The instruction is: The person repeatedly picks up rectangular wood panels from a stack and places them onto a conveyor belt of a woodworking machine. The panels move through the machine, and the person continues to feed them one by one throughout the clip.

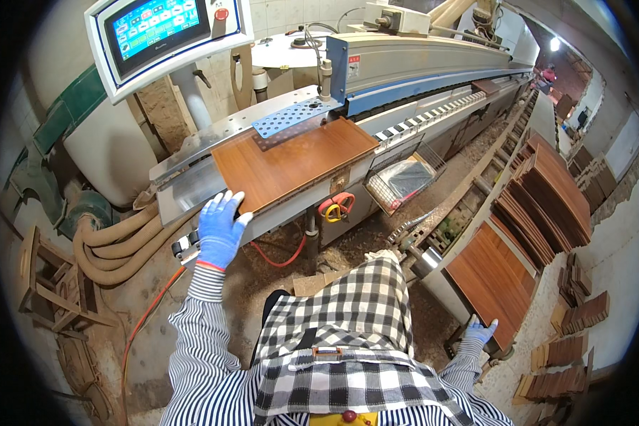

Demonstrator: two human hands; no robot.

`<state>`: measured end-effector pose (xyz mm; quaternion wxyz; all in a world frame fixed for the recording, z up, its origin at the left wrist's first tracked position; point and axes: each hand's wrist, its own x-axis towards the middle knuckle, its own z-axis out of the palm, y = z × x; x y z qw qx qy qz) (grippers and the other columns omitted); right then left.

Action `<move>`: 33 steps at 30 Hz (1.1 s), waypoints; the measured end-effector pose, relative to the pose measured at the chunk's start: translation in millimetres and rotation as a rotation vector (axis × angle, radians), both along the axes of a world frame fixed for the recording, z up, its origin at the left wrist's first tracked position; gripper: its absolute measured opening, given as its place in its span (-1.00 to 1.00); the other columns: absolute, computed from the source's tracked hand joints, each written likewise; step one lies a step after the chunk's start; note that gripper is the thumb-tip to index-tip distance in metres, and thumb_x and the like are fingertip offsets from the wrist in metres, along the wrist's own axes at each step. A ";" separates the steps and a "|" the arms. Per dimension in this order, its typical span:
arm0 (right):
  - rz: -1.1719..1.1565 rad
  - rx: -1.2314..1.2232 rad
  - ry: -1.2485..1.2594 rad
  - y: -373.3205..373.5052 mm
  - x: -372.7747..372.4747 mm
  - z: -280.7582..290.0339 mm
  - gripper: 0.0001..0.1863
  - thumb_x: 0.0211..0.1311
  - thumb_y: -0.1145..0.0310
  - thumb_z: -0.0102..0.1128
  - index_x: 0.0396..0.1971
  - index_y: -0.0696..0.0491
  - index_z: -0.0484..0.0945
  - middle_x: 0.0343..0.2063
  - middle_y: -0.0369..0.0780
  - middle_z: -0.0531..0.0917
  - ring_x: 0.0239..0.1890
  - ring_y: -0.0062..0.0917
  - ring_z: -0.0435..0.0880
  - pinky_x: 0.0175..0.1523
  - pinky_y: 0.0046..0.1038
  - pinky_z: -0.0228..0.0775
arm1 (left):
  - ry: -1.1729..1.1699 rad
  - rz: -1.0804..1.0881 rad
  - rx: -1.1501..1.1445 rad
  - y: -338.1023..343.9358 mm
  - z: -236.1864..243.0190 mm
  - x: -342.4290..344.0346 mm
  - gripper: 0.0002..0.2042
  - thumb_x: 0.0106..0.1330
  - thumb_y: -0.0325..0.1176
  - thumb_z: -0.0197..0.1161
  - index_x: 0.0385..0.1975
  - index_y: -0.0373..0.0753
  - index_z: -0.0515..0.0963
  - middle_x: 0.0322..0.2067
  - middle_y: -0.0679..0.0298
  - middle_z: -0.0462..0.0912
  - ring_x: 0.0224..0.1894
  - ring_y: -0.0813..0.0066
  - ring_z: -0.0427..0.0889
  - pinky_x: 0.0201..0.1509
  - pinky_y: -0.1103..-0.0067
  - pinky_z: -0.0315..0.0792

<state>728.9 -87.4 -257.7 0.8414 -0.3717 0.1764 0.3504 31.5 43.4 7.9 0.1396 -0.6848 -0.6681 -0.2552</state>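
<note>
A brown wood-grain panel (pixel 291 167) lies flat on the machine's metal bed, its far edge by a perforated blue plate (pixel 291 118). My left hand (pixel 220 228), in a blue glove with white fingertips, touches the panel's near left corner, fingers stretched out and thumb apart. At the right, a second wood-grain panel (pixel 493 284) rests on a low support beside a roller conveyor. My right hand (pixel 480 331), gloved alike, is closed at that panel's near left edge; part of its fingers is hard to see.
A touchscreen control panel (pixel 156 32) stands at upper left. Scissors (pixel 337 206) and a wire basket (pixel 405 181) hang on the machine's front. The roller conveyor (pixel 486 181) runs along the right, beside stacked panels (pixel 539 206). Thick hoses (pixel 121 241) and a wooden stool (pixel 57 284) are at left.
</note>
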 end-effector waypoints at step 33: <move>1.553 0.388 -0.426 143.8 -387.3 244.8 -0.73 0.19 0.27 0.19 -0.29 0.18 0.49 -0.53 -0.18 0.62 -0.55 -0.53 0.64 -0.47 -0.61 0.45 | -0.006 -0.078 -0.067 -129.5 -1.9 44.7 -0.33 0.11 0.13 0.27 0.12 -0.22 0.40 0.23 -0.01 0.28 0.32 -0.04 0.15 0.38 0.13 -0.01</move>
